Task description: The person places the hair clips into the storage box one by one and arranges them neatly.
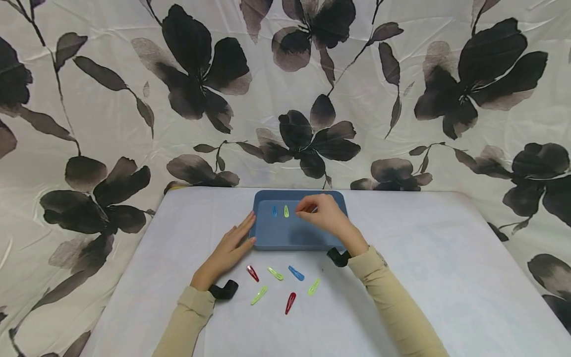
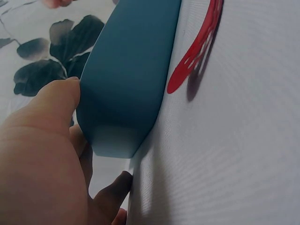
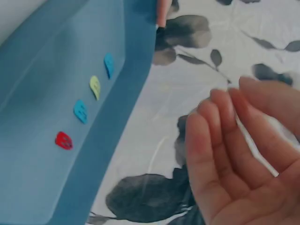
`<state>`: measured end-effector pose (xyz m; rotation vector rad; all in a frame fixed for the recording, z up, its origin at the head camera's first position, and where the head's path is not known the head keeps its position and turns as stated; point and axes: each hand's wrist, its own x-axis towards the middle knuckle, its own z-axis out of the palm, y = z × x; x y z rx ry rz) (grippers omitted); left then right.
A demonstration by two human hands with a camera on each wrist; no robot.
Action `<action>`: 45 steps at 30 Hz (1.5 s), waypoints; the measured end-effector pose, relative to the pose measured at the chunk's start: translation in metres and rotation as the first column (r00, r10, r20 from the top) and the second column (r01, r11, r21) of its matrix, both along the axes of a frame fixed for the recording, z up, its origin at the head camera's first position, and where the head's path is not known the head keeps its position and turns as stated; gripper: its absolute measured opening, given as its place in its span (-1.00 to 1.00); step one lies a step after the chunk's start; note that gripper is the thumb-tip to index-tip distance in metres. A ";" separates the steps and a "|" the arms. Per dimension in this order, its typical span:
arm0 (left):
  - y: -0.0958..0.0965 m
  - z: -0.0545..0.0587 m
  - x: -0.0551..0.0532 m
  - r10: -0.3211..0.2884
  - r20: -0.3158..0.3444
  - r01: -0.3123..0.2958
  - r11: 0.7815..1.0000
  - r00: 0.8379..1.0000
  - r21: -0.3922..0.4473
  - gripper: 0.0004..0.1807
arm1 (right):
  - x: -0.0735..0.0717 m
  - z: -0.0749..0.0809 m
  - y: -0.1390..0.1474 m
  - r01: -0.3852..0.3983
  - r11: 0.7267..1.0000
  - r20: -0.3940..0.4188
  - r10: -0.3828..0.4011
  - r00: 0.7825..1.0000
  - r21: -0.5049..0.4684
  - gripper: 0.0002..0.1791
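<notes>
A blue tray (image 1: pixel 296 243) lies near the table's far edge. My left hand (image 1: pixel 229 250) rests against its left side with fingers extended; the left wrist view shows the thumb touching the tray wall (image 2: pixel 126 70). Over the tray's right part hovers my right hand (image 1: pixel 325 213), fingers loosely bent and thumb near the index fingertip, with nothing visible between them. Inside the tray, the right wrist view shows a row of hair clips: a blue clip (image 3: pixel 108 64), a yellow-green clip (image 3: pixel 95 87), another blue clip (image 3: pixel 80 110) and a red clip (image 3: pixel 63 140). In the head view my right hand hides part of this row.
Several loose hair clips lie on the white table (image 1: pixel 401 228) in front of the tray, among them a red clip (image 1: pixel 290 303), a blue clip (image 1: pixel 296 272) and a green clip (image 1: pixel 258 295). A floral cloth (image 1: pixel 200 148) hangs behind the table.
</notes>
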<state>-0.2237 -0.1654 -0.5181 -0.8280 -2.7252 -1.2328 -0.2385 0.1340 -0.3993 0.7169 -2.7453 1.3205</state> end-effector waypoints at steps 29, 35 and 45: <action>-0.001 -0.002 -0.001 0.007 -0.001 -0.007 1.000 1.000 -0.005 -0.32 | 0.097 -0.055 0.005 0.138 0.925 0.180 -0.212 0.961 0.354 -0.57; -0.001 -0.002 -0.002 0.000 0.006 0.000 1.000 1.000 -0.003 -0.32 | 0.102 -0.069 0.005 0.187 0.909 0.195 -0.273 0.942 0.372 -0.53; -0.002 -0.002 -0.001 0.011 0.012 -0.011 1.000 1.000 -0.010 -0.30 | 0.103 -0.071 0.006 0.173 0.917 0.213 -0.261 0.942 0.359 -0.53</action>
